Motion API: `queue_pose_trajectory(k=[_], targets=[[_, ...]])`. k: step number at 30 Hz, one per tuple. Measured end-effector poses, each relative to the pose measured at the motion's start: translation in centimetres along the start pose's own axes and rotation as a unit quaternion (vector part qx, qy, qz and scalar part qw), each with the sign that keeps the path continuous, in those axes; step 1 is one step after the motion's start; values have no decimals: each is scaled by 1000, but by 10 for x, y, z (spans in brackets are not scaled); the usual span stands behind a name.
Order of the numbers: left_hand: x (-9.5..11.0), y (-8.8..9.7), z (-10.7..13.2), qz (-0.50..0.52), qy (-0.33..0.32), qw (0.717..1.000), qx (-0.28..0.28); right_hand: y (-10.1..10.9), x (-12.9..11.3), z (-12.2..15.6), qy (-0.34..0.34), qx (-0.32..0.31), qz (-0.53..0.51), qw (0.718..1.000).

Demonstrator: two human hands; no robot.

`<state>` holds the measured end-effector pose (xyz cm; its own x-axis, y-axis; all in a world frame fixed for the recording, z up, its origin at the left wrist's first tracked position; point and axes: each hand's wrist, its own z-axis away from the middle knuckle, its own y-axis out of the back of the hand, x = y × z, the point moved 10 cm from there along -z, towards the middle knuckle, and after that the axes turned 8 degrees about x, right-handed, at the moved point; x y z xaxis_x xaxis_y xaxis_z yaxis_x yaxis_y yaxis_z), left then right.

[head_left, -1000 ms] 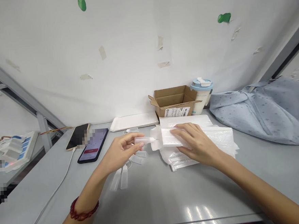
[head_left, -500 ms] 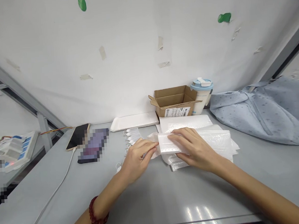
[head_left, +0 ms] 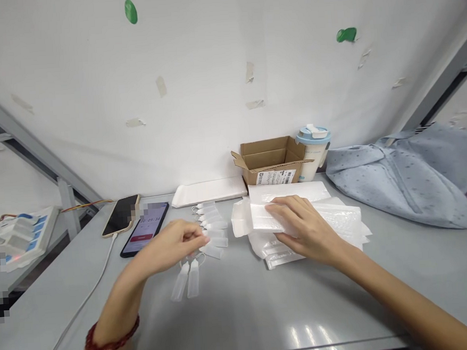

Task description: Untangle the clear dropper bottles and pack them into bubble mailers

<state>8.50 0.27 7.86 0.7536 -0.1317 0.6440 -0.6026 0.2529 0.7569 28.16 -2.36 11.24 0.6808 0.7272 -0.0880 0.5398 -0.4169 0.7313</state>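
My right hand (head_left: 301,226) grips a white bubble mailer (head_left: 261,219), its thumb below and its fingers on top. The mailer's pale flap (head_left: 241,218) sticks out to the left, unfolded. Under it lies a loose pile of more white bubble mailers (head_left: 340,218). To the left, my left hand (head_left: 170,246) is over a row of small translucent plastic tubes (head_left: 212,219) with looped ends. Its fingers are curled, with thumb and index fingertips together at the row; whether a tube's loop is between them is unclear. Two similar tubes (head_left: 193,279) lie just below this hand.
A flat white stack (head_left: 208,191) lies by the wall. Behind the mailers stand an open cardboard box (head_left: 275,164) and a blue-lidded cup (head_left: 315,150). Blue fabric (head_left: 398,185) covers the right side. Two phones, a black one (head_left: 121,215) and a lit one (head_left: 147,229), and a cable lie left.
My left hand has left the mailer's flap and moved left to the tubes. The flap now stands out flat, while my right hand keeps its hold on the mailer.
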Motion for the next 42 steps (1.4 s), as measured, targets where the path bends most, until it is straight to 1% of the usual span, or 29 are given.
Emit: queue_pose_trajectory(k=[2, 3, 5, 7, 10, 13, 16, 18, 19, 21, 24, 27, 29, 33, 35, 37, 39, 40, 42], targets=[[-19, -4, 6, -58, 43, 995, -63, 1, 3, 0, -6, 3, 6, 1000], [-26, -6, 9, -83, 60, 991, -83, 1, 3, 0, -7, 3, 8, 1000], [-36, -13, 12, -124, 77, 984, -99, 0, 3, 0, -7, 1, 10, 1000], [-38, -20, 10, -146, 81, 982, -91, -1, 3, 0, -8, -4, 11, 1000], [-37, -29, 6, -149, 90, 982, -71, -2, 2, 0, -5, -3, 13, 1000], [-36, -35, 4, -149, 98, 981, -77, -2, 2, 0, -2, 0, 15, 1000], [-35, -37, 8, -136, 91, 981, -106, -3, 1, 0, -1, -4, 15, 1000], [-33, -31, 10, -118, 83, 983, -110, -4, 2, 1, -4, -9, 16, 1000], [-31, -26, 11, -106, 77, 986, -104, -4, 2, 1, -5, -11, 16, 1000], [-23, -14, 8, -64, 64, 993, -72, -4, 2, 1, -6, -14, 16, 1000], [-6, 4, 3, 55, 38, 998, 1, -4, 1, 0, -6, -16, 13, 1000], [11, 15, 0, 170, -5, 982, 78, -5, -2, -1, 1, -17, 8, 1000], [18, 14, -1, 200, -26, 974, 107, -5, -5, -1, 7, -17, 2, 1000], [21, -9, -5, 183, -34, 977, 104, -6, -8, 0, 4, -21, -20, 1000], [24, -19, -8, 165, -60, 978, 111, -6, -10, 1, 4, -20, -31, 999], [32, -24, -9, 122, -112, 976, 139, -6, -13, 2, 11, -14, -38, 999], [41, -26, -6, 56, -164, 969, 177, -7, -15, 2, 21, -6, -42, 999], [44, -27, -5, 24, -179, 964, 193, -7, -17, 2, 25, -3, -43, 999], [47, -29, -3, -14, -191, 959, 207, -7, -18, 2, 29, -1, -45, 999]])
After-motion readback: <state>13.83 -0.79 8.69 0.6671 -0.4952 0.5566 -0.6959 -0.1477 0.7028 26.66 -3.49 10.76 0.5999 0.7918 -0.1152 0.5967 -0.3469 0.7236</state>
